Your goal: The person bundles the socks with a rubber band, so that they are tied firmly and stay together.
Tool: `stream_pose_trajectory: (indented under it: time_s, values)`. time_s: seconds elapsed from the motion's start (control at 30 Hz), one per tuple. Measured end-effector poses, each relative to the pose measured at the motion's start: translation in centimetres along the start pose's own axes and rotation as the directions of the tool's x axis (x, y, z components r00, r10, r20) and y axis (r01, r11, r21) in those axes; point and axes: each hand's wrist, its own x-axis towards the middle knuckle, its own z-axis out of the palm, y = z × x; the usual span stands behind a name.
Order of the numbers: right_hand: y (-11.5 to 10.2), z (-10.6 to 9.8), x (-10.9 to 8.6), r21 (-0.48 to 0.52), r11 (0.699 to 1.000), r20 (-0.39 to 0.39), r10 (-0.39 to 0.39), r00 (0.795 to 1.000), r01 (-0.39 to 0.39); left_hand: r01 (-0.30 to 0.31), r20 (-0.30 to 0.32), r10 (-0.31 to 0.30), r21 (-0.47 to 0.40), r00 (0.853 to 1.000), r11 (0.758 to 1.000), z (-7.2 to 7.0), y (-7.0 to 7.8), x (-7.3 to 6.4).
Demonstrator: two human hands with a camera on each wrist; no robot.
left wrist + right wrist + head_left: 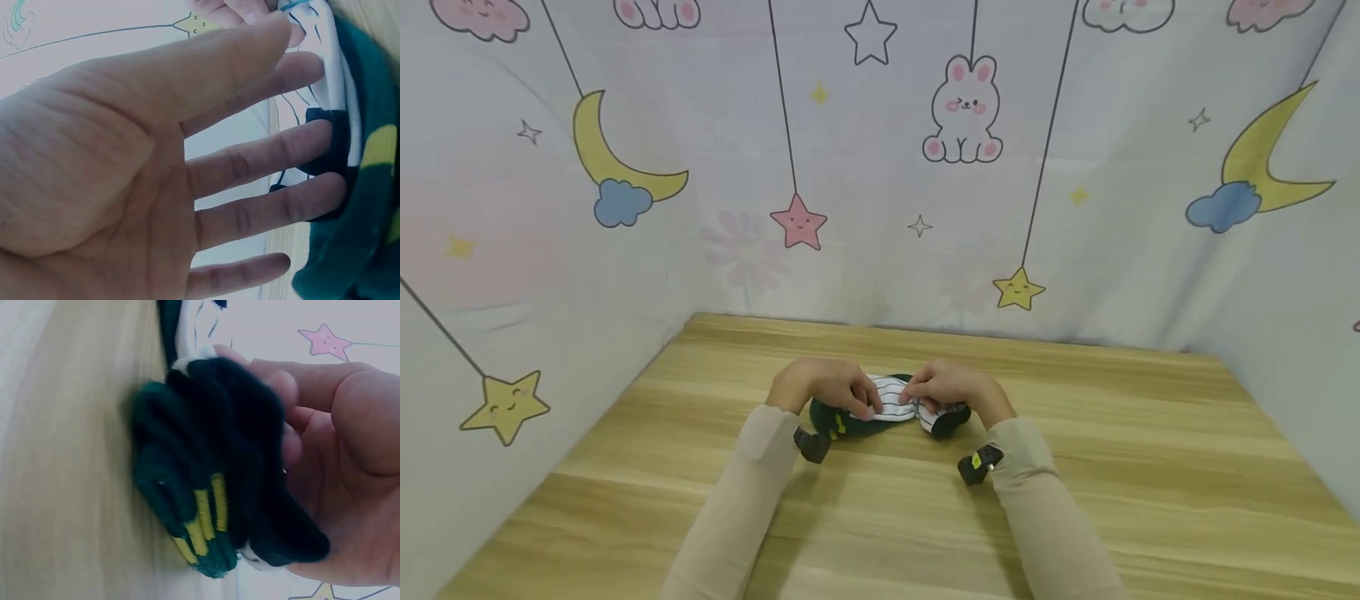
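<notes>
A soft bundle of cloth [892,398] lies on the table, white with thin dark stripes along its middle and dark green with yellow marks toward the ends. I cannot tell its exact kind. My left hand [842,390] rests on its left part; in the left wrist view the fingers are fairly straight, their tips at the striped fabric [322,69]. With the thumb and fingers of my right hand [951,385], I pinch the cloth near its narrow, gathered spot. Folded dark green fabric [231,444] hides part of those fingers in the right wrist view.
The wooden table [880,517] extends around the cloth on all sides. A white curtain [880,167] printed with stars, moons and rabbits stands behind it and along both sides. Each wrist wears a small black camera [812,446].
</notes>
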Motion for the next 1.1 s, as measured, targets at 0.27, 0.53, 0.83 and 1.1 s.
stream_pose_trajectory:
  time_s: [0.27,0.53,0.83,1.1]
  values:
    - [0.1,0.2,0.2,-0.112,0.994,-0.038,-0.006,0.999,0.001,-0.006,-0.011,0.006,0.003,1.000,1.000,0.2,0.2,0.1]
    - [-0.2,0.3,-0.1,-0.055,0.998,0.024,-0.027,0.999,0.028,0.026,-0.008,-0.025,0.023,1.000,0.999,0.3,0.4,-0.4]
    - [-0.2,-1.6,-1.7,-0.040,0.984,0.172,-0.164,0.971,0.173,-0.015,-0.098,0.016,0.005,0.995,1.000,-0.8,-0.2,-2.0]
    - [0.2,-3.3,-3.6,-0.105,0.980,0.060,-0.166,0.984,0.172,-0.113,-0.265,0.107,-0.007,0.958,0.994,-1.5,-0.7,-2.9]
